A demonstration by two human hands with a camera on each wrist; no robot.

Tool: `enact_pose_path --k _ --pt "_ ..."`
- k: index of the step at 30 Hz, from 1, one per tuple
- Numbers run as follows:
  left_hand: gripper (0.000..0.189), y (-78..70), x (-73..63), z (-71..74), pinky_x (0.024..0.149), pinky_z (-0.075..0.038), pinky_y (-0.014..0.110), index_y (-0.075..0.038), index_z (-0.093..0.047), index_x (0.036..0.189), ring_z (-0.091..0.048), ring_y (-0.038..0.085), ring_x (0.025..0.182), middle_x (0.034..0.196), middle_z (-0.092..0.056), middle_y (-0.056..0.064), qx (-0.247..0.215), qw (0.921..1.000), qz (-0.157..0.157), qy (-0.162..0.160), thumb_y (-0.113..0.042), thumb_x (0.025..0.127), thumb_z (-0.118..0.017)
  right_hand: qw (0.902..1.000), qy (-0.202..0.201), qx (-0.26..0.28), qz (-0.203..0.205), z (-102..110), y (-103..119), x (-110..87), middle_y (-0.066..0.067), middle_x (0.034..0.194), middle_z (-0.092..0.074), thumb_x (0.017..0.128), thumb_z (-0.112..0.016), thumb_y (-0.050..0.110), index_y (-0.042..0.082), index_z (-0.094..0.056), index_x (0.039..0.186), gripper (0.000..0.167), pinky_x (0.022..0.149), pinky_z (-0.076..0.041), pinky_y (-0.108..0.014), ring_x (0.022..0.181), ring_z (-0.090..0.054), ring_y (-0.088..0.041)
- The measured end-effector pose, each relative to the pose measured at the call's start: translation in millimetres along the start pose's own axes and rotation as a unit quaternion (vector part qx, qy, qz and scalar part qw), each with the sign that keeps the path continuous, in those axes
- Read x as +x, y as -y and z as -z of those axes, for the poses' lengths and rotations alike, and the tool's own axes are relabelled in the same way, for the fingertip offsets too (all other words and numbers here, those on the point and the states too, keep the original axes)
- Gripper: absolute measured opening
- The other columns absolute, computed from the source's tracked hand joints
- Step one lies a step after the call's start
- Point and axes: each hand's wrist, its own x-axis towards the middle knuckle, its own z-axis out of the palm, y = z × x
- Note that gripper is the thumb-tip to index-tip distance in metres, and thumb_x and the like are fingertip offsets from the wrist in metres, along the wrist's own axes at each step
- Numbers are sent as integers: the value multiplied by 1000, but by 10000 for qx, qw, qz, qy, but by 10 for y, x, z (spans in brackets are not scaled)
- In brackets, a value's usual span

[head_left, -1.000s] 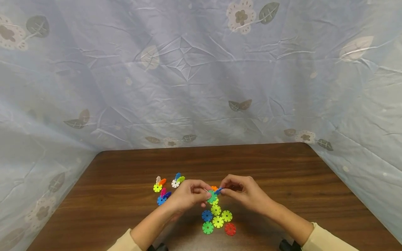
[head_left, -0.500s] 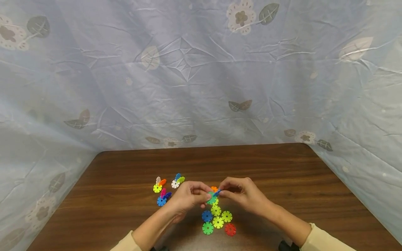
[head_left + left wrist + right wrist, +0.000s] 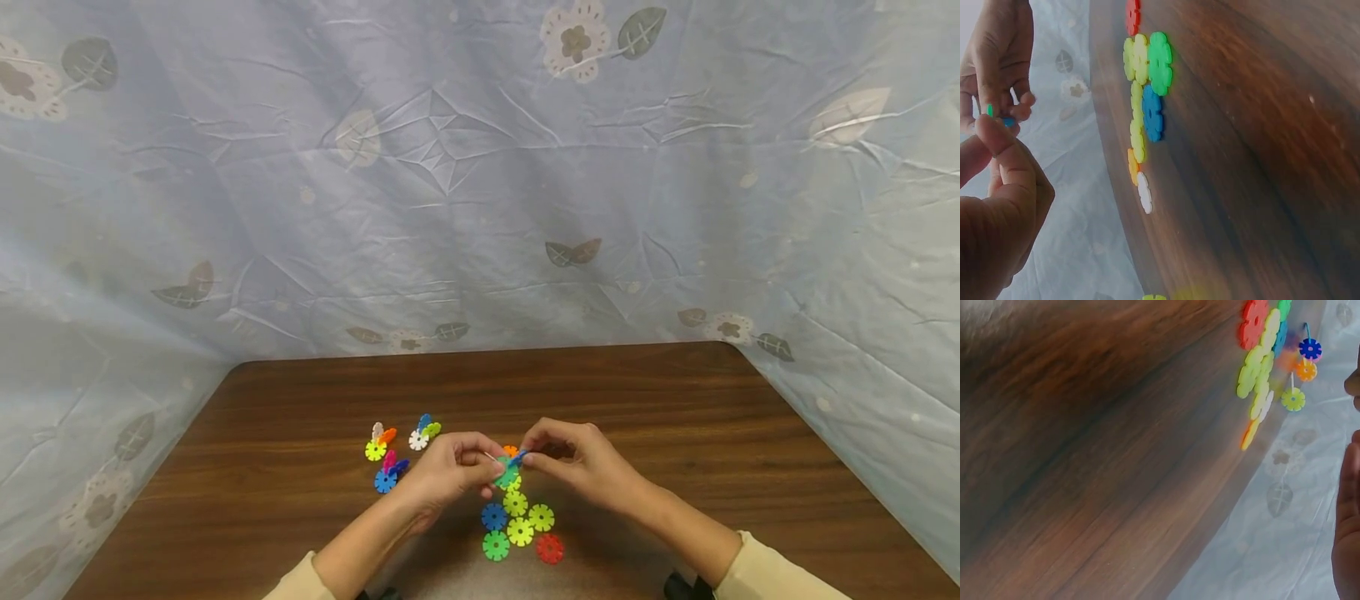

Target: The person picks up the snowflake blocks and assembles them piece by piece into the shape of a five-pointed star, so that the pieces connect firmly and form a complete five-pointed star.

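Pinching closed, green disc (image 3: 506, 474) in left hand (image 3: 454, 469), blue disc (image 3: 518, 457) in right hand (image 3: 581, 457)

No lettering, label, brand or number readable, head view or wrists. Cloth backdrop (image 3: 480, 233): printed flowers (image 3: 576, 42) and leaves (image 3: 642, 32) only (crossed strokes for veins, ornament rather than script). Notched plastic discs (image 3: 550, 541): slots and centre holes; any moulded marks too small to tell. Wood-grain tabletop (image 3: 637, 392), pale sleeves (image 3: 772, 575): nothing legible.
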Motion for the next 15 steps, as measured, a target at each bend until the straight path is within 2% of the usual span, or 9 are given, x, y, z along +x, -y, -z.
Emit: enact_pose_path --k 3,6,8,11,13,15 --pt "20 -4 -16 34 79 -59 25 7 -66 115 -65 9 70 80 -71 -6 185 9998 11 -9 -6 101 -66 9993 202 -278 -163 19 -35 6 -5 97 -77 100 -71 15 12 -70 108 9 75 -62 -27 87 -72 -8" --pt "21 -9 -30 72 78 -59 25 7 -65 116 -66 9 72 80 -69 -6 251 9997 -3 -39 -8 100 -67 9950 711 -559 -433 48 -85 3 -2 97 -76 99 -72 14 10 -70 109 11 74 -59 -24 87 -67 -2" --pt "22 -10 -35 94 76 -59 23 7 -64 116 -66 9 74 81 -69 -6 229 9997 -13 -55 -8 100 -67 9876 1223 -720 -669 62 -113 -9 -2 98 -74 98 -73 15 8 -69 110 14 74 -57 -23 86 -64 -1" --pt "24 -13 -36 117 74 -60 21 8 -63 117 -67 9 75 81 -70 -5 188 9998 -42 -69 -8 100 -68 9716 1963 -954 -915 63 -130 -26 -2 99 -71 95 -77 17 7 -68 110 20 72 -54 -20 84 -60 -2" --pt "25 -15 -36 125 74 -60 21 9 -63 117 -68 10 77 82 -71 -5 162 9998 -59 -66 -8 100 -67 9621 2291 -1072 -1017 51 -125 -41 -3 101 -68 93 -80 19 8 -67 111 25 72 -52 -19 83 -58 -3" --pt "25 -16 -34 129 74 -61 21 9 -62 118 -69 11 78 82 -72 -4 157 9998 -73 -68 -8 100 -68 9568 2448 -1111 -1110 35 -127 -53 -2 102 -65 90 -83 20 10 -67 110 27 72 -51 -19 83 -56 -4"
